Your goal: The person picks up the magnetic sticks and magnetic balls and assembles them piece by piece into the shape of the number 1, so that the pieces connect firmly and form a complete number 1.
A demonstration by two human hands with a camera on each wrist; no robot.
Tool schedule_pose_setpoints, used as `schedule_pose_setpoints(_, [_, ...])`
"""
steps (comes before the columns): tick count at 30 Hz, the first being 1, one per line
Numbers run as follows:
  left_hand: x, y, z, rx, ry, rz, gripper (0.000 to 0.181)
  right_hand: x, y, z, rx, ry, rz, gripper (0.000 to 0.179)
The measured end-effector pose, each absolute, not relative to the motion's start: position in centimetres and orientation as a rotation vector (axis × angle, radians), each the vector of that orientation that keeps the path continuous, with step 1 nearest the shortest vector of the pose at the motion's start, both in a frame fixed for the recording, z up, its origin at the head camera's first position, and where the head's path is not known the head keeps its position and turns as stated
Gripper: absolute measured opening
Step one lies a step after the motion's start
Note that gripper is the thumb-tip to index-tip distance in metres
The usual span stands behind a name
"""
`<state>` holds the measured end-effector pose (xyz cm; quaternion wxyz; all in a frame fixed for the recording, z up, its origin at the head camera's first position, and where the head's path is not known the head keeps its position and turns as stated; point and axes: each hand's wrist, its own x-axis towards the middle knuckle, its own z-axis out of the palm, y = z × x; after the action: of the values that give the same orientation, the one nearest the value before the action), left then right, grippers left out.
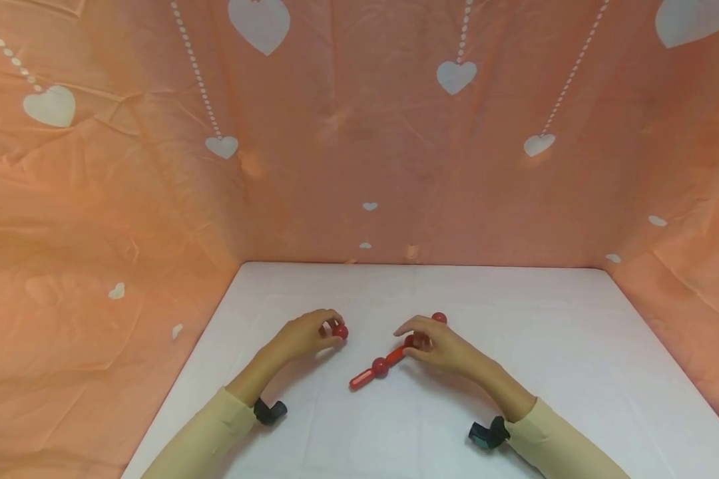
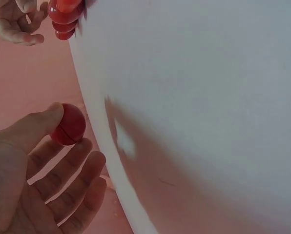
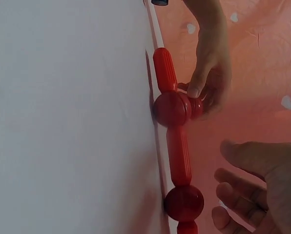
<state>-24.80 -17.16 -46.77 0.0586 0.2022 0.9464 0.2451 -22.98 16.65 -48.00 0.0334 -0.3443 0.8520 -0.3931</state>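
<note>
My left hand (image 1: 304, 334) pinches a small red ball (image 2: 69, 125) between thumb and fingertips, raised off the table at the left. A seam line runs across the ball. To its right, a chain of red balls and ribbed red sticks (image 1: 362, 380) lies slantwise on the white table. My right hand (image 1: 446, 346) hovers at the chain's upper half, fingers bent but apart from it in the right wrist view, holding nothing. It hides part of the chain in the head view; a red end ball (image 1: 439, 318) shows beyond the fingers.
The white table (image 1: 575, 372) is bordered at the back and sides by an orange curtain (image 1: 335, 166) with white hearts. Black wrist cameras are strapped on the left wrist (image 1: 269, 412) and the right wrist (image 1: 488, 434).
</note>
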Motion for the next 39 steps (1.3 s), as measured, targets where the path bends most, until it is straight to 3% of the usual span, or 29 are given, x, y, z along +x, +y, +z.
schedule_pose_setpoints(12, [-22.6, -18.2, -47.0, 0.611, 2.859, 0.742, 0.034, -23.0, 15.1, -48.5, -1.314, 2.634, -1.194, 0.031])
schedule_pose_setpoints(20, [-21.4, -18.1, -46.7, 0.617, 2.813, 0.763, 0.035, -22.6, 14.0, -48.5, -1.239, 2.602, -1.118, 0.03])
schedule_pose_setpoints(39, [-19.9, -18.2, -46.6, 0.719, 2.713, 0.745, 0.032, -22.8, 11.6, -49.4, -1.354, 2.502, -1.016, 0.032])
